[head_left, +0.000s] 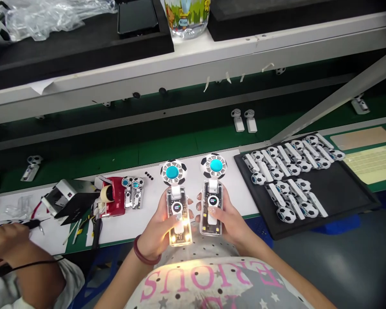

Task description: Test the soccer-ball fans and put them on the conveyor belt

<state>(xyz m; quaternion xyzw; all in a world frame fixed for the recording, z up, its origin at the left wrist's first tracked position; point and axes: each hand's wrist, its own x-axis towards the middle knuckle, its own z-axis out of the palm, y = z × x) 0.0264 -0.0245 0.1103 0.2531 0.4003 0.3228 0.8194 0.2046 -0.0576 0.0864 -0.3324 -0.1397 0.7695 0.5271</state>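
My left hand [155,229] is closed around a handheld fan [177,207] with a clear body and a round football-patterned head with a turquoise centre. Its display reads 100, and warm lights glow at the lower end of its body. A matching handheld fan [213,200] is gripped in my right hand [233,219]. That one also displays 100, without the bright glow. Both thumbs lie on the fronts of the bodies, over or beside a white strip. The two fans are held side by side, heads pointing away from me, above the near edge of the table.
A black tray [347,195] on the right carries several similar fans. To the left are a red tool stand [117,201], a black-and-white device [67,195] and two more fans [133,197]. Another person's hand [9,240] holds a thin tool. A shelf [193,60] spans the far side.
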